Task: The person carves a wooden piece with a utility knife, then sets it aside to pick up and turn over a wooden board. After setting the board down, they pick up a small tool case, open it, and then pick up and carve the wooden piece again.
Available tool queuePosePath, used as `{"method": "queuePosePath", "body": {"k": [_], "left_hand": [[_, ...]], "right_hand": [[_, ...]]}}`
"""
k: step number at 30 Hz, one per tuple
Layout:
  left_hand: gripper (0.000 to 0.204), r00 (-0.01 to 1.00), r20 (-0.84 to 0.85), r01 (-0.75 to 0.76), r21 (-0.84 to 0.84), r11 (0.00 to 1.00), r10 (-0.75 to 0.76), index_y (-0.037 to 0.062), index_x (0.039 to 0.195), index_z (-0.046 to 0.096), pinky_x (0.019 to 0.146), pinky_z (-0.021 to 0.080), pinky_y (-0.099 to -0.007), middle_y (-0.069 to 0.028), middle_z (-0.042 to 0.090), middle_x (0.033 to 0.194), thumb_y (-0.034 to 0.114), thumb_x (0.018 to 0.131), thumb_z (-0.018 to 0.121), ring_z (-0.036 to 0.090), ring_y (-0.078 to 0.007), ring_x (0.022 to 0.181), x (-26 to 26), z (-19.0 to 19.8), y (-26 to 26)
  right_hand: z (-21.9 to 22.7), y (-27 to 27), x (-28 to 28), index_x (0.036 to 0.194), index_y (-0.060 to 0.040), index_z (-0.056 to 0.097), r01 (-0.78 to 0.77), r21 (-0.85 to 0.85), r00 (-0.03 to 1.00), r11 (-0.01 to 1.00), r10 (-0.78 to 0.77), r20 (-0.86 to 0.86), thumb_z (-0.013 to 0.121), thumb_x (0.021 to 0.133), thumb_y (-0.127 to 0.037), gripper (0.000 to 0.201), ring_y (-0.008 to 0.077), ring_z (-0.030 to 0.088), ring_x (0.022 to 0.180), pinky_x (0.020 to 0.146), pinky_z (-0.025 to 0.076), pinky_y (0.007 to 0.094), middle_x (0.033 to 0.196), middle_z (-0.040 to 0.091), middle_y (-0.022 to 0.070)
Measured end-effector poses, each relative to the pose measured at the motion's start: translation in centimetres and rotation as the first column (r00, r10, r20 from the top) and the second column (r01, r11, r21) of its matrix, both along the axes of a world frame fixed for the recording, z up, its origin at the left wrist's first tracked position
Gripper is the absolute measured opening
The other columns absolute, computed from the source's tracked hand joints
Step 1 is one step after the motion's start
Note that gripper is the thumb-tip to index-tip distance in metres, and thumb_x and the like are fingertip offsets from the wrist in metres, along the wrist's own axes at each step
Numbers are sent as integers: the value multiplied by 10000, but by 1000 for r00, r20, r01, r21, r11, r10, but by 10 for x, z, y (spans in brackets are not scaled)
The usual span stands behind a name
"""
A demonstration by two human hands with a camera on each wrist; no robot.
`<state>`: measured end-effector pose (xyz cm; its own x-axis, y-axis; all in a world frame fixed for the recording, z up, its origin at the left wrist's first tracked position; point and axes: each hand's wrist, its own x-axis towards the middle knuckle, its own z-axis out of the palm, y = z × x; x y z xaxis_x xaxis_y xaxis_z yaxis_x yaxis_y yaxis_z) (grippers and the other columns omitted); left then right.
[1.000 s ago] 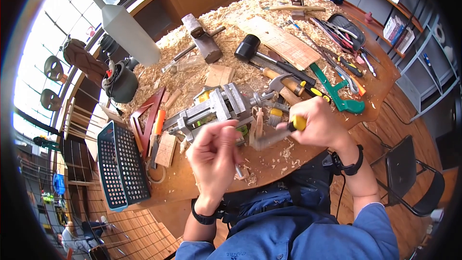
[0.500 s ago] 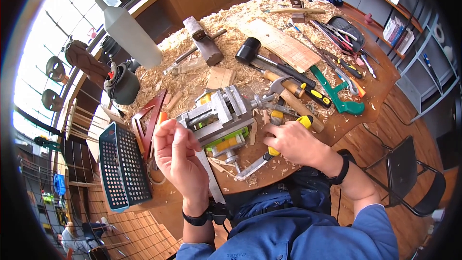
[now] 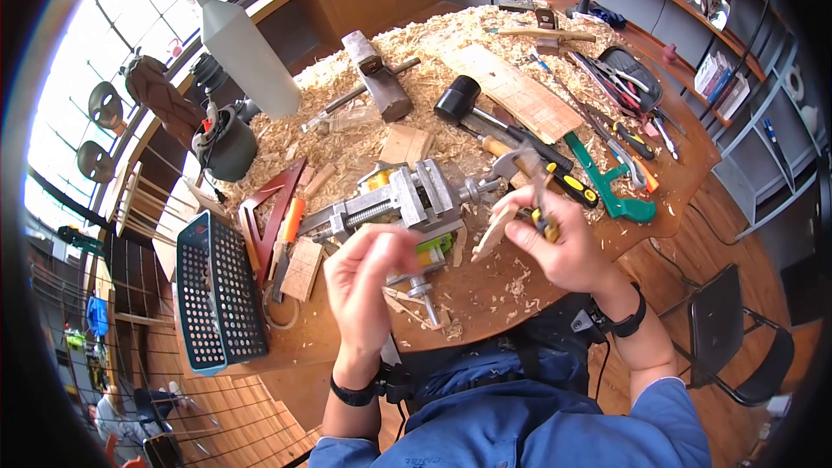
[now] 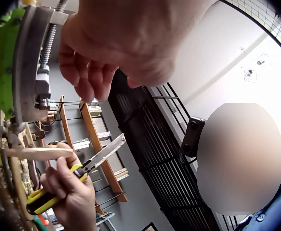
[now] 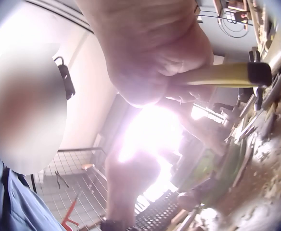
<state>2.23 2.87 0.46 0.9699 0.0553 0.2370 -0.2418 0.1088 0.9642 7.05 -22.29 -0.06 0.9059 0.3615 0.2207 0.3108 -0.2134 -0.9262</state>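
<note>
My right hand [image 3: 568,251] grips a yellow and black utility knife [image 4: 45,198], its long blade bared and pointing away from the fist. The same hand pinches a slim pale piece of wood [image 3: 492,234] between thumb and fingers; in the left wrist view the wood [image 4: 39,153] points toward the bench. My left hand [image 3: 362,286] hovers in front of the metal vise [image 3: 394,204], fingers loosely curled. Nothing shows in this hand [image 4: 116,48] in the left wrist view. Both hands are raised above the front of the wooden bench [image 3: 472,321].
Around the vise lie a black mallet [image 3: 458,100], a claw hammer, a green-handled saw [image 3: 628,204] and wood shavings. A perforated basket [image 3: 221,295] stands at the left edge. Behind it are a red square [image 3: 276,217] and an orange-handled tool [image 3: 292,221].
The right hand has risen from the bench front with the knife and now also holds the wood piece. The left hand went left, then came back toward the vise.
</note>
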Motion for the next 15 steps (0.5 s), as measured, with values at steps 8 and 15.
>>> {"method": "queuePosePath", "body": {"k": [8,15], "left_hand": [[449,900,-239,391,69,918,-365,-38,1428,553,906,531,-267,-85,741,1151,119,1023,668,665,-88,993,-13,-2,-34],[377,840,-279,391,-280,877,-464,-37,1360,582,792,531,-245,-133,751,1079,217,1082,561,644,-91,826,-15,-12,-31]], "right_hand": [[4,1,-7,1189,-12,662,70,536,893,841,186,-409,644,1000,-99,209,-1,396,533,483,307,192,805,603,-37],[-3,16,2,1226,-15,653,-55,261,998,964,51,24,678,1013,-210,290,82,575,746,677,472,256,856,617,-14]]}}
